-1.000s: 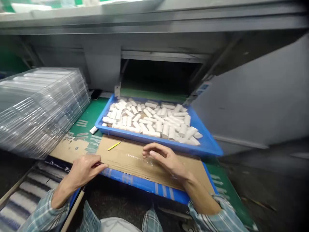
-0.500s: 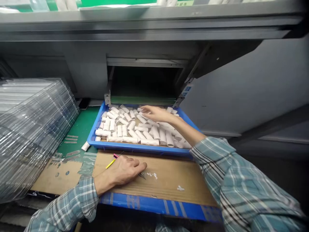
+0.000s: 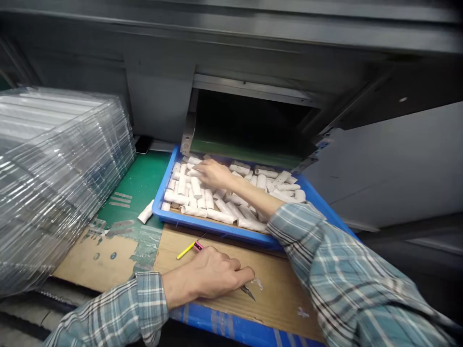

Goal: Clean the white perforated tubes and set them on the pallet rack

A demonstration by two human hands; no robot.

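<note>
A blue tray holds many short white paper-like rolls, lying in mixed directions. My right hand reaches over its back left part, fingers stretched out and bent down onto the rolls; the fingertips are partly hidden among them. In front of the tray, my left hand rests on a cardboard sheet, its fingers curled round a tool with a pointed dark metal tip. The rest of that tool is covered by the hand. Just behind the knuckles shows a thin yellow and pink stick-like item.
Left stands a stack of clear plastic trays. One loose roll lies on the green surface beside the blue tray. A dark phone-like object is behind it. A metal-framed opening and overhead beam border the back.
The view has shifted, so the scene sits further right and tilted. My right hand has moved left across the rolls. My left hand stays on the cardboard with the pointed tool.
</note>
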